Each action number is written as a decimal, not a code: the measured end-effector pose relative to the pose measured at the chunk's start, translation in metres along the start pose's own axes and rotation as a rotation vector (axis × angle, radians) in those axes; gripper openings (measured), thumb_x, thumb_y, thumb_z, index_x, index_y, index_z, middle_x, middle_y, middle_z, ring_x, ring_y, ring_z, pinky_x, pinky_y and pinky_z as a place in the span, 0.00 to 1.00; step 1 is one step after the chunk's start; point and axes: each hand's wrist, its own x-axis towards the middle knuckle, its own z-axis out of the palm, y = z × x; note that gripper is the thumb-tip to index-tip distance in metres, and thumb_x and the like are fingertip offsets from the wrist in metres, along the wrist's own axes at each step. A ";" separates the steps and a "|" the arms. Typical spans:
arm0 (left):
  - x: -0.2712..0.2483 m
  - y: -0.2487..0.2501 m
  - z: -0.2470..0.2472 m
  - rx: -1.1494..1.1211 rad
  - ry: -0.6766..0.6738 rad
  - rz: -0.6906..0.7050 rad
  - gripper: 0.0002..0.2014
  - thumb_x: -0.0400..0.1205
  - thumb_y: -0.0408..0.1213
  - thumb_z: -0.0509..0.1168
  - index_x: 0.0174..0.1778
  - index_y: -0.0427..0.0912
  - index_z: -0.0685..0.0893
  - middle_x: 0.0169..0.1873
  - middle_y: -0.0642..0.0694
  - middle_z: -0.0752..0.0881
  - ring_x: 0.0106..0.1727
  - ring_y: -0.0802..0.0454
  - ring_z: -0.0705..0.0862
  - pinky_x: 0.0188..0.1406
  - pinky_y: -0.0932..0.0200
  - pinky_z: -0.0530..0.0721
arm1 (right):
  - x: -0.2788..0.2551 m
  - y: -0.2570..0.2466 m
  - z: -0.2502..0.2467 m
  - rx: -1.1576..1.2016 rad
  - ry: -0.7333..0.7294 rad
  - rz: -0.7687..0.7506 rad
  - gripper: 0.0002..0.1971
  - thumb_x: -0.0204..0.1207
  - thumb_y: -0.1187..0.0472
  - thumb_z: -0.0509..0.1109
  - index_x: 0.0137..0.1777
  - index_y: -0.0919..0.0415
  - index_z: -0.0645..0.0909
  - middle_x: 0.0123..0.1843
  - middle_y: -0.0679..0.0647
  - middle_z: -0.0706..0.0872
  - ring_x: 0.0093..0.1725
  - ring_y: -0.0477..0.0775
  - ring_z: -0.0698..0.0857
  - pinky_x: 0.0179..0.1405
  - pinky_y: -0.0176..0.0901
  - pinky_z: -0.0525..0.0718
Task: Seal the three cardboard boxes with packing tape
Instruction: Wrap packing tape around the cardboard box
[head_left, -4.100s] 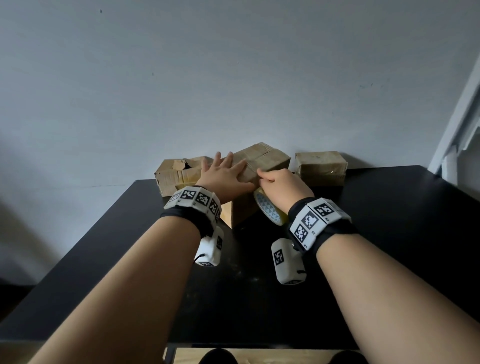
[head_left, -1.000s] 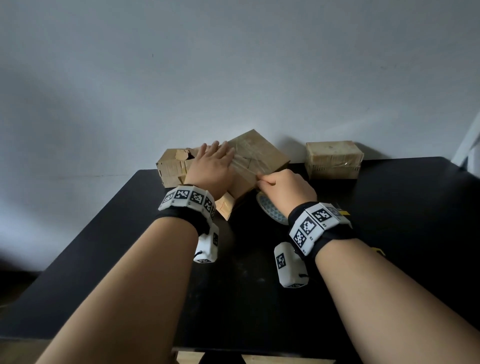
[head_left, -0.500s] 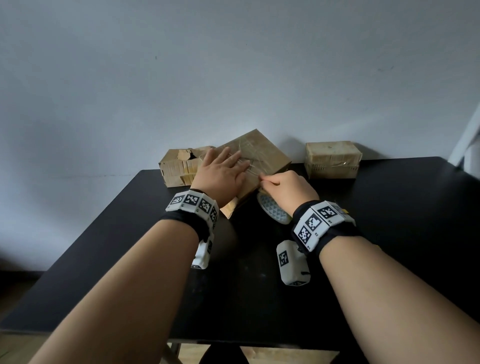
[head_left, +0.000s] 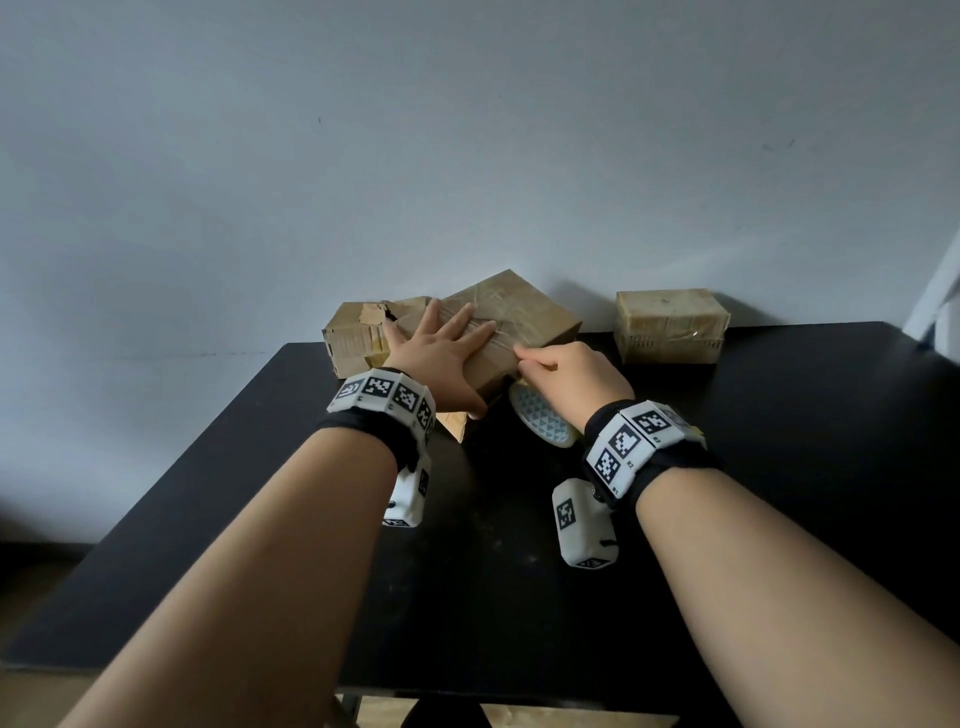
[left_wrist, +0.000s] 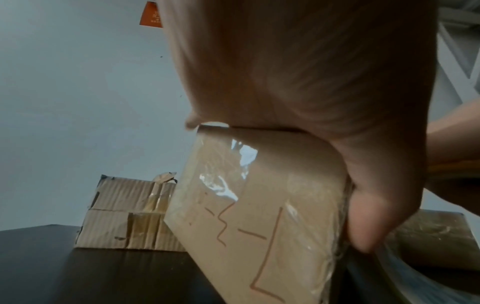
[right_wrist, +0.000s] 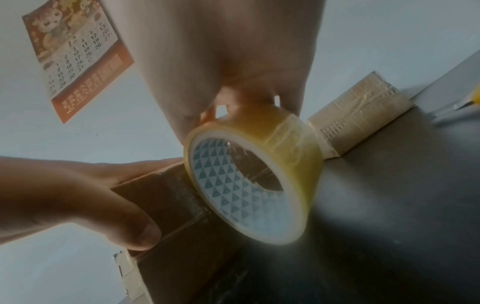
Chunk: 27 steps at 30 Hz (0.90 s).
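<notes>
The middle cardboard box (head_left: 524, 317) stands tilted on the black table (head_left: 779, 467), its taped face (left_wrist: 246, 216) toward me. My left hand (head_left: 441, 353) lies flat on it, fingers spread and straight, with the thumb (right_wrist: 109, 218) down its near side. My right hand (head_left: 566, 374) grips the yellowish tape roll (head_left: 540, 423) at the box's near right corner, and in the right wrist view the roll (right_wrist: 259, 176) hangs from its fingers. A clear strip runs from the roll onto the box. The torn left box (head_left: 358, 338) and the taped right box (head_left: 667, 325) sit against the wall.
A grey wall rises right behind the boxes. A calendar (right_wrist: 75, 61) hangs on it. A yellow-tipped object (right_wrist: 475, 98) lies on the table at the far right. The near half of the table (head_left: 493, 597) is bare black surface, with its front edge close to me.
The middle box was tipped up toward me. My left hand slid right across its top and spread its fingers. My right hand and the roll stayed at the near right corner.
</notes>
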 end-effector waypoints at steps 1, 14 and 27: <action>0.000 -0.002 -0.001 -0.028 0.007 0.000 0.54 0.64 0.64 0.70 0.82 0.68 0.43 0.84 0.60 0.41 0.84 0.46 0.35 0.73 0.19 0.47 | 0.001 -0.001 0.000 -0.014 0.006 -0.004 0.16 0.81 0.42 0.62 0.66 0.32 0.82 0.65 0.43 0.88 0.63 0.53 0.85 0.61 0.52 0.84; -0.008 0.015 -0.002 -0.333 -0.068 -0.004 0.49 0.69 0.59 0.72 0.83 0.65 0.52 0.84 0.58 0.51 0.84 0.47 0.45 0.79 0.34 0.56 | -0.006 0.000 -0.028 0.023 -0.002 -0.027 0.12 0.80 0.52 0.69 0.60 0.44 0.89 0.63 0.42 0.89 0.65 0.46 0.84 0.66 0.42 0.80; -0.018 0.035 0.007 -0.213 0.026 0.064 0.29 0.83 0.53 0.47 0.83 0.63 0.50 0.85 0.55 0.51 0.85 0.49 0.48 0.82 0.44 0.47 | -0.033 0.020 -0.028 0.171 0.056 0.099 0.08 0.80 0.52 0.67 0.48 0.56 0.84 0.48 0.48 0.85 0.51 0.52 0.84 0.53 0.48 0.81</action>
